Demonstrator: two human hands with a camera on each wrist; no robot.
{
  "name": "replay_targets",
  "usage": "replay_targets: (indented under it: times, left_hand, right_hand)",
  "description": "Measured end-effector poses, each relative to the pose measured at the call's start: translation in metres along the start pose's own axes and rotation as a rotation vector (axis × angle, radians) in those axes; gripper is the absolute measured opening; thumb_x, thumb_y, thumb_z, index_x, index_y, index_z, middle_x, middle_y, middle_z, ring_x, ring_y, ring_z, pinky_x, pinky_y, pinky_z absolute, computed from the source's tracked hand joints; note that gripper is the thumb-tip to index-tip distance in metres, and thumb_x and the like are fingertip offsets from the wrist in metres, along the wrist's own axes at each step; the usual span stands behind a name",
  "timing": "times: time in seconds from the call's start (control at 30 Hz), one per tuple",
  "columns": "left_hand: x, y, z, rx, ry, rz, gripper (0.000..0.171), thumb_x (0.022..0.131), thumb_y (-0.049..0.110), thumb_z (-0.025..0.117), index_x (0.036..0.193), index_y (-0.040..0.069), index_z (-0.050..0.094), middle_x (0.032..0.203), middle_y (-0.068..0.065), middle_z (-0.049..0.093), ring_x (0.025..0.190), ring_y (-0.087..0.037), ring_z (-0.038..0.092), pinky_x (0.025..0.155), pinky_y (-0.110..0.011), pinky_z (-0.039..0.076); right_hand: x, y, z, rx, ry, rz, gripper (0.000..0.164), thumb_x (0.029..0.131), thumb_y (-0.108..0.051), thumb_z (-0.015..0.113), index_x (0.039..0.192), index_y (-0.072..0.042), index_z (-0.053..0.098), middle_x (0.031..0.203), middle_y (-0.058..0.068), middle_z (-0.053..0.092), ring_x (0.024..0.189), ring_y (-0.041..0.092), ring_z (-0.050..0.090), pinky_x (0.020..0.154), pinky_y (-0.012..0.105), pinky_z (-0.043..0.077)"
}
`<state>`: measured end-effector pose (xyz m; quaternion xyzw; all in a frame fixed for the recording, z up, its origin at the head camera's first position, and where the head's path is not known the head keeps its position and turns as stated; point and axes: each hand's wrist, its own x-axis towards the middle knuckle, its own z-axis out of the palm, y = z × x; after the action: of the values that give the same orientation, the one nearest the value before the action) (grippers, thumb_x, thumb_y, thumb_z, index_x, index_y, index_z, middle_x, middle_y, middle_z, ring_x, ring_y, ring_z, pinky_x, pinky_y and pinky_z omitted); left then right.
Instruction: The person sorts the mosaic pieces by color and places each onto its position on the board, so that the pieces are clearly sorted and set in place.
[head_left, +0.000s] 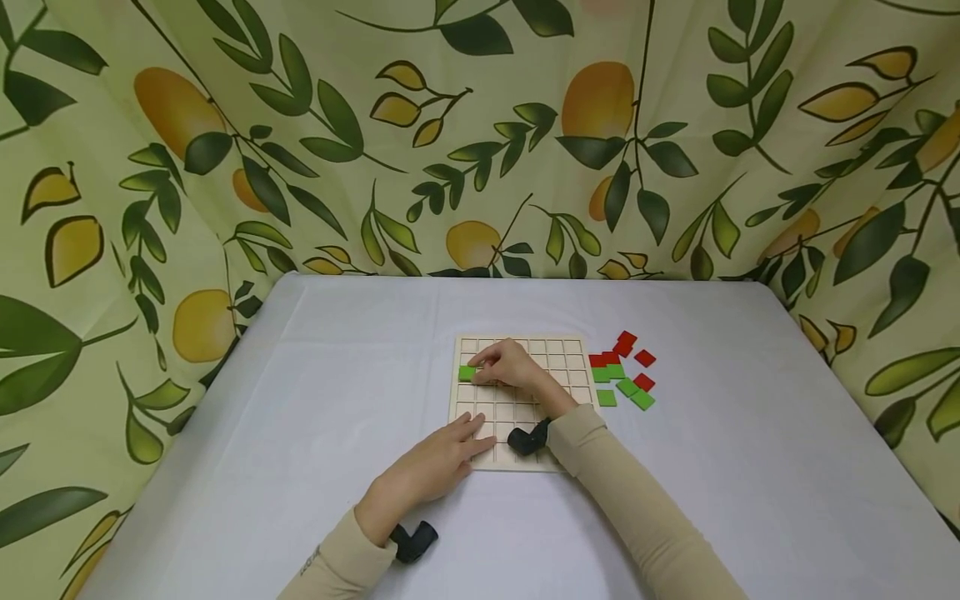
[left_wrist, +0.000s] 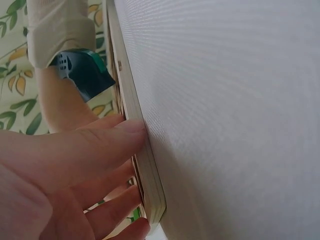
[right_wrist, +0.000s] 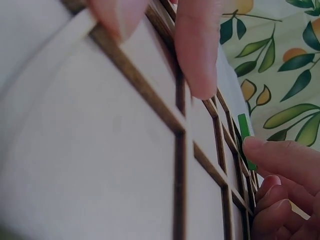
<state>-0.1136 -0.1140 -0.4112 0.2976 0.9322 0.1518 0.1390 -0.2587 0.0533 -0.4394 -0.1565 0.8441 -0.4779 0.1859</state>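
Observation:
A pale wooden board (head_left: 525,403) marked into square cells lies on the white tabletop. Near its left edge, in the far part, my right hand (head_left: 510,367) pinches a small green square tile (head_left: 467,373) by its right side. The right wrist view shows a fingertip against this green tile (right_wrist: 247,141), with the other fingers curled beside it. My left hand (head_left: 442,454) rests on the front left corner of the board, fingers spread. In the left wrist view, its thumb (left_wrist: 120,140) lies along the board's side edge and the fingers reach over the top.
Right of the board lie several loose green tiles (head_left: 627,387) and several red tiles (head_left: 644,358), some overlapping or against the board's edge. A leaf-and-fruit patterned curtain (head_left: 480,167) hangs behind and beside the table. Each wrist wears a black camera mount (head_left: 528,438).

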Motion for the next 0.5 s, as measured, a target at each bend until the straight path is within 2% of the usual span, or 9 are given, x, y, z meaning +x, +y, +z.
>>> replay_targets:
  times: [0.2,0.5]
  left_hand:
    - [-0.0011,-0.0005,0.0015,0.001,0.005,-0.007,0.045,0.094,0.009,0.059,0.138,0.015,0.054,0.155,-0.013,0.039,0.145,-0.033,0.035,0.116,-0.048,0.038]
    - [-0.001,-0.0004,0.0016,0.026,0.027,0.022,0.045,0.093,0.009,0.06,0.138,0.013,0.054,0.154,-0.014,0.04,0.144,-0.034,0.036,0.116,-0.047,0.038]
  right_hand:
    - [0.001,-0.0001,0.0028,0.009,0.002,0.016,0.028,0.079,-0.008,0.077,0.106,-0.002,0.074,0.059,-0.007,0.052,0.055,0.007,0.043,0.051,0.017,0.033]
    - [-0.0004,-0.0019,0.0015,0.015,0.012,0.034,0.03,0.077,-0.009,0.079,0.106,-0.004,0.075,0.058,-0.007,0.052,0.053,0.007,0.042,0.049,0.017,0.032]
